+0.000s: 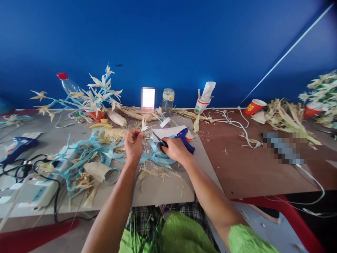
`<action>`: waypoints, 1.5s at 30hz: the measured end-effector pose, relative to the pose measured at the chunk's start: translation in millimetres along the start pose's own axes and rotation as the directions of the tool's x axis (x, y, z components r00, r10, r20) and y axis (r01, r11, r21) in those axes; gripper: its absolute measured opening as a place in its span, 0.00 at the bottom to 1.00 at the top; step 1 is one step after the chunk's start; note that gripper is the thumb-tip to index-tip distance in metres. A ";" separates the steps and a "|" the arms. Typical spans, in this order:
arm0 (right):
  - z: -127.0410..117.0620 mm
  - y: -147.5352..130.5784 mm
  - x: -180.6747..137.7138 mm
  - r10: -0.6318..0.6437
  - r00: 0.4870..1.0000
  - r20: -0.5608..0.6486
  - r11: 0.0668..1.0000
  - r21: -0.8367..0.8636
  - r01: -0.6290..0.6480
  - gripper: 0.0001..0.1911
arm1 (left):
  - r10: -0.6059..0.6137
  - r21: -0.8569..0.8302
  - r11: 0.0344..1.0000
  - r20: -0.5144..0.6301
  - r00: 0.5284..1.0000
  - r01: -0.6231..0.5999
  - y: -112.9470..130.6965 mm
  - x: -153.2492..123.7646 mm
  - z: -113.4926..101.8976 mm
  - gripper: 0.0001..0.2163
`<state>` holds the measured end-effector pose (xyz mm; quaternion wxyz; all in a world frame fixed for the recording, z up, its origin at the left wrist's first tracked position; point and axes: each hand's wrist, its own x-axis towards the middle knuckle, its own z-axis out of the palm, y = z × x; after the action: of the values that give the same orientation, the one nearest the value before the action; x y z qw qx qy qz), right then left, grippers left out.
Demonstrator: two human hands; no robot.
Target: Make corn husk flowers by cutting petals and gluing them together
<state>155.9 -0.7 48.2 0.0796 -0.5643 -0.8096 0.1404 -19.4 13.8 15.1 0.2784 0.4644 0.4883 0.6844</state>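
Observation:
My left hand [133, 143] is closed in a pinch, with a small pale corn-husk flower [144, 123] standing up from its fingertips. Black-handled scissors [158, 137] are in my right hand [176, 149], their blades directed toward my left hand. Light blue ribbon [155, 156] lies in loops beneath and between both hands. Just beyond my right hand, a blue glue gun [184, 137] rests by a white sheet of paper [168, 133]. To the left of my left hand sits a heap of pale fibres [109, 135].
Husk flowers on blue stems [100, 88] stand in a red cup at the back left. A glass jar [167, 100] and white cup [202, 104] line the wall. A power strip [50, 182] with cables and another glue gun [22, 146] are left; dried husks [284, 116] lie right.

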 end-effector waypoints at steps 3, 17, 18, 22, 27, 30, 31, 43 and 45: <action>7.3 -11.3 -3.1 -0.012 1.000 0.008 0.994 -0.111 0.013 0.16 | -0.012 -0.009 1.000 -0.009 1.000 0.012 -0.7 -1.7 1.6 0.06; 12.7 -17.6 5.5 0.084 0.976 -0.200 0.763 0.643 0.067 0.15 | -0.043 -0.129 0.990 0.045 0.998 0.048 10.6 -12.3 8.5 0.08; 13.6 -17.7 7.5 0.109 0.968 -0.228 0.657 0.747 0.102 0.14 | -0.048 -0.142 0.988 0.061 0.997 0.056 11.2 -13.8 9.9 0.09; 18.8 -20.9 12.0 0.180 0.944 -0.276 0.293 0.931 0.217 0.09 | -0.065 -0.220 0.971 0.152 0.986 0.097 11.2 -20.2 15.1 0.09; 19.6 -16.7 15.8 0.312 0.909 -0.276 0.230 0.951 0.209 0.07 | -0.091 -0.289 0.942 0.277 0.956 0.173 7.5 -24.6 17.2 0.09; 13.5 -8.3 16.3 0.362 0.893 -0.269 0.201 0.958 0.207 0.09 | -0.119 -0.340 0.910 0.333 0.936 0.236 3.9 -24.4 16.9 0.10; 11.1 -5.4 15.9 0.362 0.893 -0.266 0.204 0.958 0.202 0.10 | -0.128 -0.356 0.898 0.351 0.928 0.259 3.0 -24.2 16.8 0.10; -9.3 8.4 5.6 0.123 0.917 -0.380 0.596 0.767 0.238 0.08 | -0.126 -0.368 0.873 0.462 0.878 0.319 9.8 -23.9 17.2 0.09; -13.7 7.2 2.9 0.093 0.926 -0.366 0.616 0.752 0.235 0.07 | -0.140 -0.360 0.872 0.466 0.874 0.332 10.2 -24.8 17.1 0.09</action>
<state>165.3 6.3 58.8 0.4740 -0.4548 -0.6583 0.3675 7.1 -3.7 17.1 0.5566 0.4644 0.3073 0.6165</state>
